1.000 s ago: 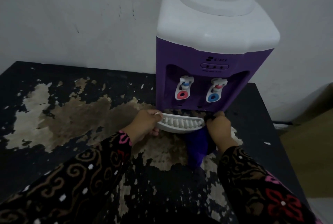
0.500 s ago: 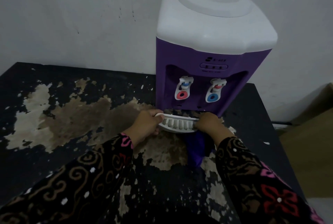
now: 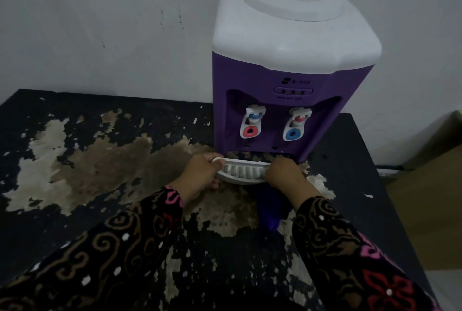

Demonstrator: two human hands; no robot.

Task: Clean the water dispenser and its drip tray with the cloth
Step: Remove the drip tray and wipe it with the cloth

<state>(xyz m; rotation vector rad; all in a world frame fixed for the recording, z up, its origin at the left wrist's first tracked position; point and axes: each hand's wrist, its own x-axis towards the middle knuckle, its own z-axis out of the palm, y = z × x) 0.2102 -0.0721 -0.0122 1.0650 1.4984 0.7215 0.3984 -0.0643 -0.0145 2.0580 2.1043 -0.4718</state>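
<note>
Left grip (image 3: 200, 173) is clamping one white drip tray (image 3: 243, 173), right grip (image 3: 285, 173) is clutching one blue cloth (image 3: 268, 210), one dispenser (image 3: 275, 80) with two taps is sitting on the surface (image 3: 75, 135)

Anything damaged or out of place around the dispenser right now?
Yes. The black table top is badly peeled, with pale and brown bare patches left of and in front of the purple water dispenser. The tap colours look mismatched: blue knob over red ring, red over blue.
</note>
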